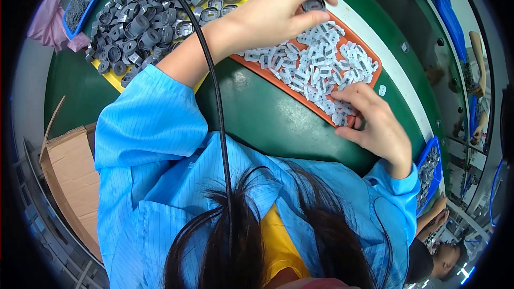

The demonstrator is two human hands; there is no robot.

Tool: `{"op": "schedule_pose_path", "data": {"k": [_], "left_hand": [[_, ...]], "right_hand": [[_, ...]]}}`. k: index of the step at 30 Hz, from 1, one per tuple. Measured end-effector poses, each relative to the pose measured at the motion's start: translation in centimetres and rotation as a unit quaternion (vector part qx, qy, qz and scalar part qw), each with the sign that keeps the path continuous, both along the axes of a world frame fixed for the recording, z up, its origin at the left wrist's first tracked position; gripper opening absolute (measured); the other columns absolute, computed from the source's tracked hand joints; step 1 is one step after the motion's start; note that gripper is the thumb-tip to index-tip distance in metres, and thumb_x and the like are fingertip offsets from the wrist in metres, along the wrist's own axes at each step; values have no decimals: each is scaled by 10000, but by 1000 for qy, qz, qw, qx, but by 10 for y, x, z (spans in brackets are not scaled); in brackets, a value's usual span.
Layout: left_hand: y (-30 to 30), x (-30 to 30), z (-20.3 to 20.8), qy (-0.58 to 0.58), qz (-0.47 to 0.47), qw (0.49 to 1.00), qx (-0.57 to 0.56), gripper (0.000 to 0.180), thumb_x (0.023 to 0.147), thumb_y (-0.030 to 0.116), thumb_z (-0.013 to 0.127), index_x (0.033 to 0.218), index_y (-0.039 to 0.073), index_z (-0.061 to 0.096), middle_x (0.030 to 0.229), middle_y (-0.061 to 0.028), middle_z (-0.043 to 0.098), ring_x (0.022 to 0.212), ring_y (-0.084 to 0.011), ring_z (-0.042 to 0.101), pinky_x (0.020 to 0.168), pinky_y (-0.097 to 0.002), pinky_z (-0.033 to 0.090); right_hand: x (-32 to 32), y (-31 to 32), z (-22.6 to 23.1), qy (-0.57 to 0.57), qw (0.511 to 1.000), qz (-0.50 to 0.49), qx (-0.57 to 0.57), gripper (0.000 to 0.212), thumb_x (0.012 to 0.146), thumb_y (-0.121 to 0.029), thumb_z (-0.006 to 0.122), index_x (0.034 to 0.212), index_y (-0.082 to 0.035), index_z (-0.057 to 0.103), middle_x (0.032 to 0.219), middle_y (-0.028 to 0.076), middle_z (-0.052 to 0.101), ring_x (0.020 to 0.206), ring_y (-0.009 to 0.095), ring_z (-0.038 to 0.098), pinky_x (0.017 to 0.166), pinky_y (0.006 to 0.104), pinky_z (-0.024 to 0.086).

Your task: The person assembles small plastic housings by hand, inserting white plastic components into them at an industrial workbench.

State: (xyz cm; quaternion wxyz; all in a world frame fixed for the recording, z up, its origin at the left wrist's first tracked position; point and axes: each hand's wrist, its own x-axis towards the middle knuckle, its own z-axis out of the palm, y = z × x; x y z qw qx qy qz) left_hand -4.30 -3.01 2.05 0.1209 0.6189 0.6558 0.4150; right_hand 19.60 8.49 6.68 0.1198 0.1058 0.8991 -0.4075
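My left hand point(284, 10) reaches across to the far side of an orange tray point(267, 79). Between its thumb and fingers is a small dark grey plastic cap point(314, 5). Many small white plastic pieces point(316, 69) fill the tray in a loose pile. At the tray's near right corner, my right hand point(377, 123) dips its fingertips among these pieces. Its thumb and index finger are apart, with the thumb by the tray rim; whether the curled fingers behind touch a piece is hard to see.
Grey plastic caps point(142, 27) lie heaped on a yellow sheet point(110, 77) at the left. Blue bins point(432, 152) stand at the right and far left. A cardboard box point(72, 176) is at the near left. A black cable point(211, 69) crosses the view. Other people work at the right.
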Motion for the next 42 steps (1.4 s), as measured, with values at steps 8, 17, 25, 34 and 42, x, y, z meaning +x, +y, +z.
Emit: {"op": "schedule_pose_path", "data": {"k": [8, 17, 25, 34, 42], "left_hand": [[0, -10, 2, -301, 6, 954, -1, 278, 920, 126, 583, 1166, 12, 524, 959, -83, 627, 840, -106, 609, 716, -221, 508], [-1, -10, 0, -339, 20, 937, -76, 365, 873, 53, 632, 1216, -14, 525, 974, -93, 669, 906, -122, 639, 792, -227, 514], [1, -5, -4, -229, 40, 970, -68, 367, 842, 26, 673, 1191, 2, 565, 941, -47, 668, 834, -37, 600, 667, -177, 492], [4, 9, -2, -52, 108, 991, 57, 356, 767, 98, 766, 1073, 4, 610, 799, -90, 692, 631, -71, 637, 607, -196, 523], [3, 9, -1, 171, 111, 969, 140, 331, 668, 131, 806, 957, 48, 668, 888, -55, 670, 726, -174, 658, 622, -260, 529]], "right_hand": [[-44, 9, -26, 189, 977, -77, -68, 300, 742, -22, 728, 1026, 6, 635, 937, 75, 595, 773, 124, 600, 658, 235, 532], [-100, 50, -39, 197, 970, -120, 80, 151, 798, -125, 669, 884, -1, 680, 768, 109, 671, 685, 185, 628, 670, 292, 499], [-103, 45, -39, 193, 978, -30, 67, 222, 744, -99, 711, 926, 27, 690, 820, 131, 640, 741, 255, 635, 686, 336, 503], [-105, 30, -23, 247, 903, -221, -272, 119, 814, -93, 716, 893, -5, 699, 766, 38, 671, 633, 69, 595, 594, 193, 479], [-101, 26, -34, 284, 927, -189, -159, 115, 796, -114, 727, 833, -8, 700, 687, 5, 620, 660, 70, 577, 630, 214, 472]]}}
